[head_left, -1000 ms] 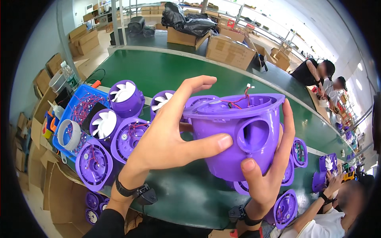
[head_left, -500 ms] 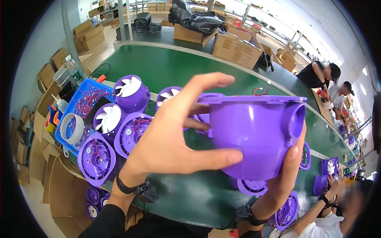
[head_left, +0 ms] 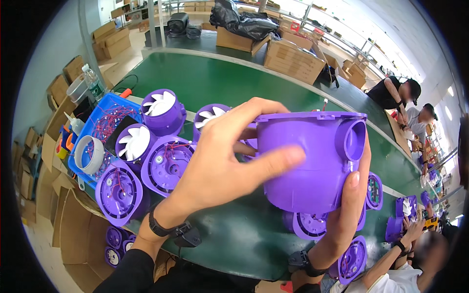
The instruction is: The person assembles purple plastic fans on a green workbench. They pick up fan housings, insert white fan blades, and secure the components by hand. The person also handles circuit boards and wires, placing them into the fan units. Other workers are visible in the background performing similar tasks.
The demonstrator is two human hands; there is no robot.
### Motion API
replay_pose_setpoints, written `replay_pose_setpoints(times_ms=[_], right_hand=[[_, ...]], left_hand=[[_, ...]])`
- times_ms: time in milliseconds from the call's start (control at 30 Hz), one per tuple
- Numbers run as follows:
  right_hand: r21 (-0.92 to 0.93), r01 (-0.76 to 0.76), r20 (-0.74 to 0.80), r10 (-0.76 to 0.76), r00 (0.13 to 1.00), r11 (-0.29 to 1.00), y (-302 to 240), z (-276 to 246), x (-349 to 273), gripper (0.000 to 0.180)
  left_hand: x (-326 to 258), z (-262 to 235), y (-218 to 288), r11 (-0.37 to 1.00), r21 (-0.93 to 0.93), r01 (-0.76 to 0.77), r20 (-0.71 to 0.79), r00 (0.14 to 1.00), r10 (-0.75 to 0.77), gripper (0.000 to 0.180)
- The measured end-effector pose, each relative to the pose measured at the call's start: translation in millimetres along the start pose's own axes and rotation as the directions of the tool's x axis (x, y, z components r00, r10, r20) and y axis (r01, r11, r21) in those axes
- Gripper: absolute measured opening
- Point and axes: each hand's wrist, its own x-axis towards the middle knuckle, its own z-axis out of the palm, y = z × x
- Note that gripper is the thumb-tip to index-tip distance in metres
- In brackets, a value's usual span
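Note:
A purple plastic fan housing (head_left: pixel 308 180), rim upward and with a round side port at its upper right, is held above the green table. My right hand (head_left: pixel 348 205) grips it from below and along its right side. My left hand (head_left: pixel 220 156) curls round its left side, its slightly blurred thumb across the front wall and its other fingers partly hidden behind. A small white connector (head_left: pixel 325 101) sticks up beyond the rim. Left of my left hand are purple housings with white fan blades (head_left: pixel 160 105) and purple round bases with red wires (head_left: pixel 117 193).
A blue tray (head_left: pixel 80 168) of red wires and a white ring (head_left: pixel 89 155) lie at the left. Below stands an open cardboard box (head_left: pixel 80 229) with purple parts. More purple parts (head_left: pixel 351 259) sit at the lower right, near a co-worker's hands (head_left: pixel 413 232).
The housing has shifted slightly left and turned, so its side port faces me more. My left index finger has bent down toward the rim, and the thumb has risen along the wall.

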Motion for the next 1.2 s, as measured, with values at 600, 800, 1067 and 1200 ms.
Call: replay_pose_setpoints(times_ms=[600,800,1067,1200], right_hand=[[0.305,-0.137,0.135,0.099,0.986,0.942,19.8,-21.5,0.6,0.059],[0.177,0.044,0.09,-0.061,0.994,0.983,6.3,5.0,-0.7,0.083],[0.154,0.013,0.164,-0.038,0.986,0.988,2.9,-10.7,-5.6,0.08],[0.116,0.098,0.127,-0.113,0.985,0.988,9.4,-3.8,-3.4,0.083]], left_hand=[[-0.6,-10.7,-1.1,0.921,0.326,-0.215,-0.033,0.971,0.238,0.054],[-2.4,-6.8,-0.6,0.993,0.092,-0.072,-0.159,0.984,0.086,0.067],[-4.5,-0.2,-14.3,0.987,0.124,-0.103,-0.16,0.98,0.122,0.085],[-6.5,-9.5,-17.7,0.971,0.194,-0.138,-0.117,0.98,0.163,0.087]])
